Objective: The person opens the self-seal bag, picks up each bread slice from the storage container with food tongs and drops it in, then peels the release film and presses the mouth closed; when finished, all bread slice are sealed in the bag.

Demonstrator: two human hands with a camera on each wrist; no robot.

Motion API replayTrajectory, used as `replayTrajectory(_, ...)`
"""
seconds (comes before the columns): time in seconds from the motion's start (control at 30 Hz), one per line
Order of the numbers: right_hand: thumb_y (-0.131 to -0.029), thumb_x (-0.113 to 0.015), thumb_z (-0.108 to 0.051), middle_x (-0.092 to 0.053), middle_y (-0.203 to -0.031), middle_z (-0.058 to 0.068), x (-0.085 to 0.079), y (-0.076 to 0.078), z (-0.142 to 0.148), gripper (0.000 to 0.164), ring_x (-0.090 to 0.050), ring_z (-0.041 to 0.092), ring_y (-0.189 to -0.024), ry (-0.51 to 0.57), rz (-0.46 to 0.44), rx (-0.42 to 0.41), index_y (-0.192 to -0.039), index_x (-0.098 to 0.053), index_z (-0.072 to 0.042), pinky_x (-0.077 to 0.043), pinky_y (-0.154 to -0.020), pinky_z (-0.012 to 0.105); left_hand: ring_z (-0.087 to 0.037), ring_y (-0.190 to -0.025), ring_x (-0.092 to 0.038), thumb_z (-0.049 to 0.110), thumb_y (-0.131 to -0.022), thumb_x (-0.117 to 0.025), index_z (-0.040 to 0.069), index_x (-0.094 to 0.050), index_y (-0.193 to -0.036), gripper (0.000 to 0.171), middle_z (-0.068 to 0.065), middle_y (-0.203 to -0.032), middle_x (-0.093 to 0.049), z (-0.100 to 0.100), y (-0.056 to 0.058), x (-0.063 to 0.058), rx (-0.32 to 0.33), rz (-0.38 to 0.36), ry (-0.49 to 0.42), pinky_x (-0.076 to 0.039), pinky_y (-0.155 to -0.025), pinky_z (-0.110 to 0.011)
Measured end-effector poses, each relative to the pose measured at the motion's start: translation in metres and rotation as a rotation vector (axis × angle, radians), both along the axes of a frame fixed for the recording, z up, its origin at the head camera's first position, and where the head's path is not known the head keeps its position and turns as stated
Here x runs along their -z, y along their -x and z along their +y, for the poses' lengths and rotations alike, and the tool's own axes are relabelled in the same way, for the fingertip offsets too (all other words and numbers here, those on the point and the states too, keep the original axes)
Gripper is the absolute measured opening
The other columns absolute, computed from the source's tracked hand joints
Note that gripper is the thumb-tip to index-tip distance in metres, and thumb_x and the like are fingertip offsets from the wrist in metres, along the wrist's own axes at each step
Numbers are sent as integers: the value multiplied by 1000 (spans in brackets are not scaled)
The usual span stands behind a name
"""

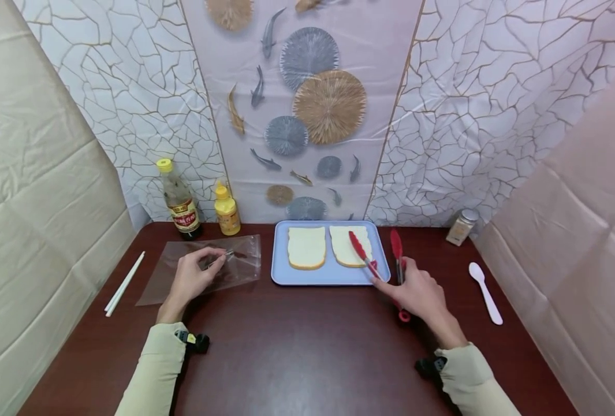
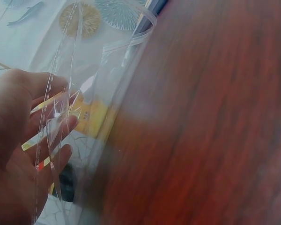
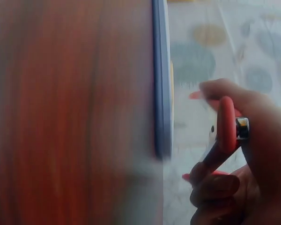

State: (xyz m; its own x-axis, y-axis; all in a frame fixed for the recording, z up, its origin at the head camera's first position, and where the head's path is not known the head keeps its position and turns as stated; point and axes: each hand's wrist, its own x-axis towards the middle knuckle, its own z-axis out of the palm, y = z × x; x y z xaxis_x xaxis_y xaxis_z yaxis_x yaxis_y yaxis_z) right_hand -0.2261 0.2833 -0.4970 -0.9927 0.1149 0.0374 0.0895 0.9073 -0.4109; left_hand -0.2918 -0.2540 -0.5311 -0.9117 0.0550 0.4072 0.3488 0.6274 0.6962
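Observation:
My left hand (image 1: 197, 276) pinches the upper side of a clear plastic zip bag (image 1: 234, 271) between thumb and fingers. In the left wrist view the clear bag (image 2: 61, 117) is bunched at the fingertips. My right hand (image 1: 416, 292) grips red-tipped tongs (image 1: 359, 245), their arms spread apart. One red tip overlaps the right slice of white bread (image 1: 340, 240) in the head view; the other is off the tray's right side. The left bread slice (image 1: 306, 245) lies beside it on the light-blue tray (image 1: 281, 277). In the right wrist view the tongs' red ring end (image 3: 227, 124) sticks out of the hand.
A dark sauce bottle (image 1: 182, 208) and a yellow squeeze bottle (image 1: 227, 214) stand at the back left. White chopsticks (image 1: 124, 284) lie at the left edge. On the right are a spice jar (image 1: 462, 227) and a white spoon (image 1: 486, 293). Fabric walls enclose the wooden table (image 1: 307, 358).

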Motion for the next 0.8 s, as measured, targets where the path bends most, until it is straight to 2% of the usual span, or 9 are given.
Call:
replayTrajectory(0.1,-79,-69,-91,-74,-117,25,0,0,-19,121,-70,29,-86,-4,-22,-15,-156,-44,-1,-56,-69,47,-23,-64,-66,28,-103,-77,20,-83,-112,13,-5,-104,-83,1,1,0,11,-17,-21,-53,-57,-26)
replayTrajectory(0.2,-79,-70,-90,-73,-123,25,1,-1,-33,123,-70,27,-87,-3,-24,-14,-158,-41,0,-57,-71,46,-23,-55,-63,29,-103,-77,21,-82,-112,13,-6,-98,-82,3,1,-1,24,-29,-35,-51,-52,-25)
replayTrajectory(0.3,-79,-72,-88,-73,-124,24,2,-2,-44,121,-70,27,-88,-5,-17,-9,-156,-43,1,-57,-70,46,-21,-53,-62,30,-104,-76,22,-82,-114,14,-7,-94,-80,4,-1,-2,31,-47,-38,-51,-52,-26)
replayTrajectory(0.4,-79,-74,-86,-73,-117,23,3,0,-51,117,-68,26,-84,-10,-27,-6,-149,-46,2,-54,-65,43,-19,-52,-62,31,-104,-76,23,-82,-116,15,-7,-91,-79,5,-1,-3,31,-64,-36,-51,-52,-26)
replayTrajectory(0.5,-78,-76,-85,-72,-110,20,3,1,-54,112,-66,25,-81,-22,-38,6,-144,-48,2,-51,-63,39,-20,-55,-63,31,-104,-76,21,-82,-116,17,-8,-94,-80,5,0,-3,32,-62,-31,-51,-53,-26)
replayTrajectory(0.7,-77,-73,-89,-71,-102,17,5,1,-54,114,-64,24,-79,-36,-54,9,-142,-51,2,-49,-62,38,-21,-81,-67,30,-103,-77,21,-83,-114,15,-3,-109,-84,4,0,0,17,-24,1,-50,-67,-21)
replayTrajectory(0.8,-76,-72,-91,-72,-103,17,6,1,-52,114,-64,24,-80,-40,-60,17,-141,-52,1,-49,-62,39,-23,-80,-66,30,-103,-78,22,-83,-113,14,-2,-109,-84,3,0,0,13,-20,8,-48,-67,-21)
